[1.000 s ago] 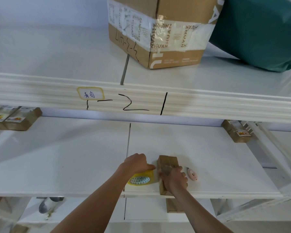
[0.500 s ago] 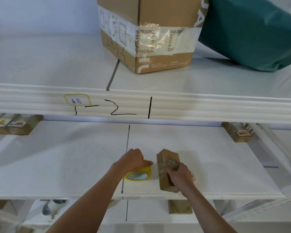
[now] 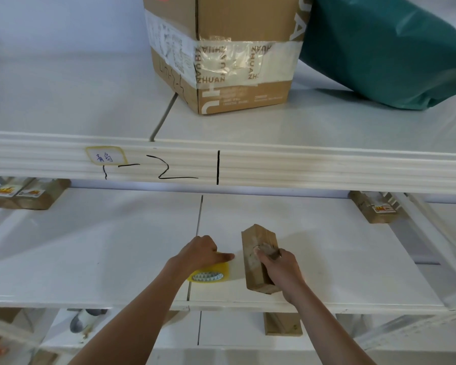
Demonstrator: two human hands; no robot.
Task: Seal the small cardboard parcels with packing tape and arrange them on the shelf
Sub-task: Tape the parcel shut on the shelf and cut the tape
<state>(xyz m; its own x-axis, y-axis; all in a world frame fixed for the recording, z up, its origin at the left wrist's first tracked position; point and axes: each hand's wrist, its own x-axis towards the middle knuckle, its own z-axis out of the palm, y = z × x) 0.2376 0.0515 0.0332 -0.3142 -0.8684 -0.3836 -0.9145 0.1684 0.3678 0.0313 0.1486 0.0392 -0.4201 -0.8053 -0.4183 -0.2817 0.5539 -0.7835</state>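
You work at a smooth white shelf (image 3: pixel 327 259) under a ribbed beam. Your left hand (image 3: pixel 199 254) curls over the yellow tape roll (image 3: pixel 208 273); your right hand (image 3: pixel 281 267) grips the blocky brown cardboard parcel (image 3: pixel 258 256), tilted near the front edge.

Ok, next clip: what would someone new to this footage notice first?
Front and centre on the middle shelf, the right hand grips a small cardboard parcel while the left hand holds a yellow roll of packing tape beside it. Above, a large taped cardboard box sits on the upper shelf next to a green bag.
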